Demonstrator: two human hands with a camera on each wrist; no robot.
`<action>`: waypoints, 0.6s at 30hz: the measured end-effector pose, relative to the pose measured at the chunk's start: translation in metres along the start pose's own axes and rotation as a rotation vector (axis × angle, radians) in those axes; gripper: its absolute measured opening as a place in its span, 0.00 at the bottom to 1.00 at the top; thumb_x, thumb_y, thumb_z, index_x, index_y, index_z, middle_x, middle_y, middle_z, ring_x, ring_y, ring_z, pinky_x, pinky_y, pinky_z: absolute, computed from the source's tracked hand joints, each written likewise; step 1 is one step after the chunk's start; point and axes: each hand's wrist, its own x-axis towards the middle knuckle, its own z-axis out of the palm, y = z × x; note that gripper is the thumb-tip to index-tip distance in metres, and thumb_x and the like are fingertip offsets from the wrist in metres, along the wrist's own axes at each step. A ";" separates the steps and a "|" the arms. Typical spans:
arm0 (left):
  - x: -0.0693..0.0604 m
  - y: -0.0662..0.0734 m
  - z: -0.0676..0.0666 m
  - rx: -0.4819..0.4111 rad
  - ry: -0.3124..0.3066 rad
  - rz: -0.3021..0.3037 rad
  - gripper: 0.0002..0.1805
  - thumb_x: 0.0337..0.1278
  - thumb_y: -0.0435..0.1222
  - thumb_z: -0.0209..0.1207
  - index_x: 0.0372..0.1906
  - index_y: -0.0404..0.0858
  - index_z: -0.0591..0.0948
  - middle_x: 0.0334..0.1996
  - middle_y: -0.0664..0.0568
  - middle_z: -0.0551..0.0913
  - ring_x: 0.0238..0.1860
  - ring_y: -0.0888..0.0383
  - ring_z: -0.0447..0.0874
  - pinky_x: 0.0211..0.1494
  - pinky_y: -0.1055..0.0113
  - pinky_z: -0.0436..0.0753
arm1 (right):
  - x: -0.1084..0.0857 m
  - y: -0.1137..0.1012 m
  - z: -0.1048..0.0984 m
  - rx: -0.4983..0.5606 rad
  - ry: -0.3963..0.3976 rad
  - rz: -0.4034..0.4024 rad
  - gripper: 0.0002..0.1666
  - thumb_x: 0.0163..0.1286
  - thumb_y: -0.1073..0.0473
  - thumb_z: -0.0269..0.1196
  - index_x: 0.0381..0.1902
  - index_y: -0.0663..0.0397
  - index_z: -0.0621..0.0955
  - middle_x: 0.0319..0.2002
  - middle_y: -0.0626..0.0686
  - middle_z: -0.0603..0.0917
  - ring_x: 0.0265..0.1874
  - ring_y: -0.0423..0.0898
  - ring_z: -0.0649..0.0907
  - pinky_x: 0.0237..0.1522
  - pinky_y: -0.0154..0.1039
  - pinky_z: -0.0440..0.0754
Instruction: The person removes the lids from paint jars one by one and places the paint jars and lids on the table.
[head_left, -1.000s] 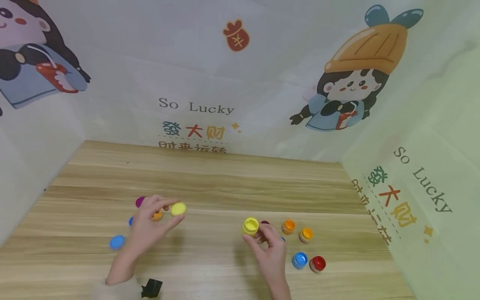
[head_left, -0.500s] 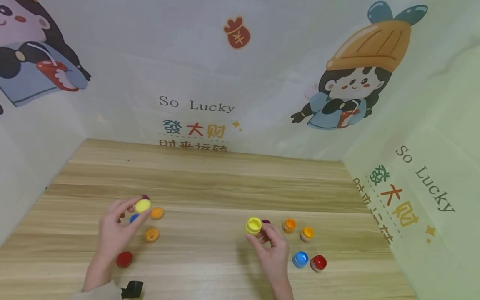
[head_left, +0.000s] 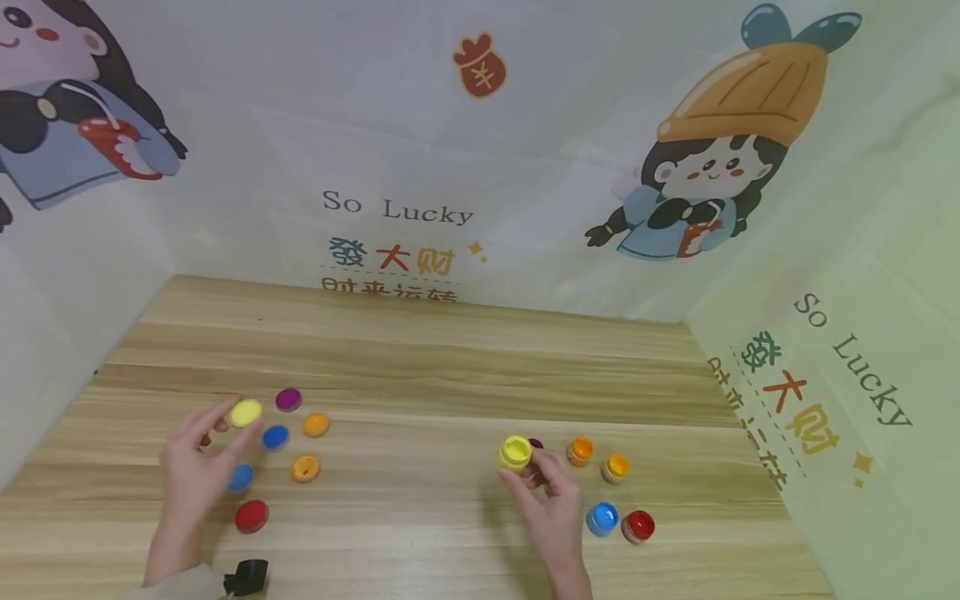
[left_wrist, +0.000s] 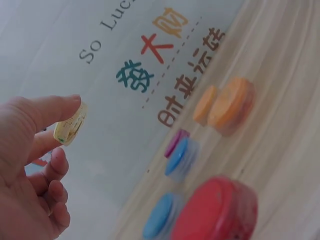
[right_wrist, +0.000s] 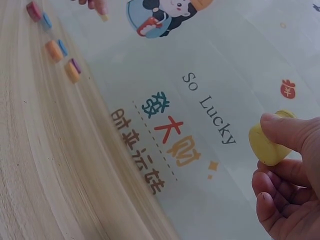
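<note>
My left hand (head_left: 191, 467) pinches a yellow jar lid (head_left: 245, 413) between thumb and index finger, raised over the left part of the table. Around it on the wood lie a purple lid (head_left: 288, 400), a blue lid (head_left: 275, 437), a light blue lid (head_left: 240, 477), an orange lid (head_left: 316, 424), another orange lid (head_left: 305, 468) and a red lid (head_left: 252, 516). Off to the right, my right hand (head_left: 553, 500) grips a small uncapped yellow paint jar (head_left: 515, 452) above the table. In the right wrist view this jar (right_wrist: 267, 142) is held by thumb and fingers.
Right of my right hand stand uncapped paint jars: orange (head_left: 580, 452), yellow-orange (head_left: 615, 467), light blue (head_left: 602, 518) and red (head_left: 638, 527). A purple jar (head_left: 536, 444) is mostly hidden behind that hand. Printed cloth walls (head_left: 525, 208) enclose the table's back and sides.
My left hand has moved left with the yellow lid, uncovering the lids on the table. The right hand, holding the yellow jar, has shifted only slightly right.
</note>
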 end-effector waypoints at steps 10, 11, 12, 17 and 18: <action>0.002 -0.021 -0.004 0.120 -0.074 -0.290 0.23 0.49 0.32 0.67 0.53 0.32 0.79 0.29 0.53 0.70 0.29 0.62 0.58 0.33 0.72 0.58 | -0.003 0.000 -0.004 -0.043 0.015 0.046 0.13 0.44 0.76 0.70 0.32 0.70 0.82 0.26 0.56 0.79 0.24 0.50 0.76 0.24 0.34 0.76; 0.002 -0.022 -0.004 0.135 -0.090 -0.322 0.24 0.50 0.34 0.67 0.54 0.33 0.78 0.30 0.52 0.70 0.29 0.62 0.58 0.33 0.71 0.58 | -0.003 0.000 -0.005 -0.042 0.015 0.054 0.14 0.44 0.76 0.70 0.32 0.70 0.82 0.26 0.56 0.79 0.25 0.50 0.75 0.25 0.33 0.76; 0.002 -0.024 -0.005 0.145 -0.101 -0.346 0.24 0.51 0.35 0.66 0.55 0.33 0.78 0.31 0.52 0.70 0.30 0.62 0.59 0.34 0.71 0.59 | -0.004 0.000 -0.005 -0.040 0.015 0.061 0.14 0.45 0.76 0.70 0.33 0.71 0.82 0.26 0.55 0.79 0.25 0.50 0.75 0.25 0.33 0.76; 0.003 -0.032 -0.004 0.201 -0.123 -0.392 0.25 0.51 0.37 0.66 0.56 0.34 0.78 0.31 0.50 0.72 0.31 0.61 0.62 0.36 0.68 0.61 | -0.005 -0.001 -0.007 -0.047 0.014 0.084 0.14 0.45 0.76 0.70 0.33 0.71 0.82 0.26 0.55 0.79 0.25 0.50 0.75 0.26 0.31 0.76; 0.003 -0.033 -0.004 0.205 -0.125 -0.397 0.25 0.51 0.37 0.66 0.55 0.34 0.78 0.30 0.49 0.72 0.32 0.60 0.62 0.36 0.67 0.61 | -0.005 -0.002 -0.007 -0.052 0.014 0.088 0.14 0.45 0.76 0.70 0.33 0.71 0.82 0.26 0.55 0.79 0.25 0.50 0.75 0.26 0.31 0.76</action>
